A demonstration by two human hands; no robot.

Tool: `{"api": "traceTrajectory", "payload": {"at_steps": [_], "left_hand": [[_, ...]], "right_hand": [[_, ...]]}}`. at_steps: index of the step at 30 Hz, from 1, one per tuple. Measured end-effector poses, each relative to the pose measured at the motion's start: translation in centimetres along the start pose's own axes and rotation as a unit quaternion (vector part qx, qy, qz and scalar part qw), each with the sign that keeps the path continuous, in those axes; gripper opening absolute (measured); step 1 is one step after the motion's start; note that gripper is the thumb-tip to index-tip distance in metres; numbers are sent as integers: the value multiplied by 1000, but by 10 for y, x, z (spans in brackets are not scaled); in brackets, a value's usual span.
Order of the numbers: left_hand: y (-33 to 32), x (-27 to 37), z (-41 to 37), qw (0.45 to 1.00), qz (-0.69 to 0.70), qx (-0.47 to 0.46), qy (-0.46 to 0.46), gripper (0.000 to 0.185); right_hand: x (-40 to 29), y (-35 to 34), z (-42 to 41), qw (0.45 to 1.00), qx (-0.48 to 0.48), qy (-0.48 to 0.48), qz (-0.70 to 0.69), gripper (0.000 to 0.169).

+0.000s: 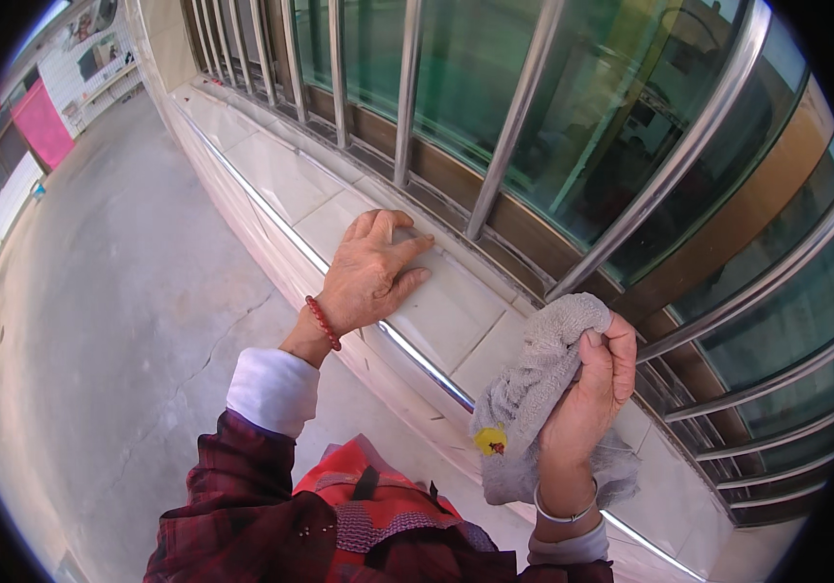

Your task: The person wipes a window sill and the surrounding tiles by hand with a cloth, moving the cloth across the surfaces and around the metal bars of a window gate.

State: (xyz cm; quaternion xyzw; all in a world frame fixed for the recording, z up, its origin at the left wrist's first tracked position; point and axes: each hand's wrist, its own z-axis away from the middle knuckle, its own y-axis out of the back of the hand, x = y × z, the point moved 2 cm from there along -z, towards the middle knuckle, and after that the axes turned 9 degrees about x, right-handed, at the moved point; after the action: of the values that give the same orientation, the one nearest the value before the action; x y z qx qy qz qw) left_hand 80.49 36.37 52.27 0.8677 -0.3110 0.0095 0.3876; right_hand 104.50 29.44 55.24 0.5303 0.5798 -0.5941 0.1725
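My right hand (pixel 592 393) grips a bunched grey terry cloth (pixel 534 379), which bears a yellow patch with a small dark figure. The cloth hangs over the tiled window sill (pixel 453 321), its top fold close to the foot of a metal window bar (pixel 650 160). Palm down, my left hand (pixel 369 270) rests on the same sill, fingers bent and somewhat apart, with no object visible in it. Its fingertips reach toward the raised ledge below the bars. A red bead bracelet (pixel 322 323) circles the left wrist, and a metal bangle (pixel 566 510) the right.
Upright metal bars stand before green-tinted glass (pixel 461 80) in a brown window frame (pixel 373 131). A shiny metal trim (pixel 424 364) edges the sill. Below lies a cracked concrete floor (pixel 133 291). A pink panel (pixel 43 124) stands far left.
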Motion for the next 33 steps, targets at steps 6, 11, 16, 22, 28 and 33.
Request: {"api": "traceTrajectory", "payload": {"at_steps": [6, 11, 16, 22, 28, 33], "left_hand": [[-2, 2, 0, 1000, 15, 20, -12, 39], [3, -8, -2, 996, 75, -2, -43, 49], [5, -36, -8, 993, 74, -42, -79, 51], [8, -44, -13, 987, 116, -62, -91, 54], [-6, -53, -19, 984, 107, -60, -127, 52], [8, -62, -18, 976, 186, -41, -104, 45]], "right_hand": [[-4, -7, 25, 994, 79, -21, -71, 18], [-16, -70, 28, 975, 145, 160, -45, 19], [-27, -78, 24, 914, 208, 347, 34, 20], [-93, -70, 57, 738, 448, 454, 219, 28], [-76, -96, 83, 821, 305, 445, 185, 36], [3, -134, 40, 815, -39, 479, 323, 28]]}}
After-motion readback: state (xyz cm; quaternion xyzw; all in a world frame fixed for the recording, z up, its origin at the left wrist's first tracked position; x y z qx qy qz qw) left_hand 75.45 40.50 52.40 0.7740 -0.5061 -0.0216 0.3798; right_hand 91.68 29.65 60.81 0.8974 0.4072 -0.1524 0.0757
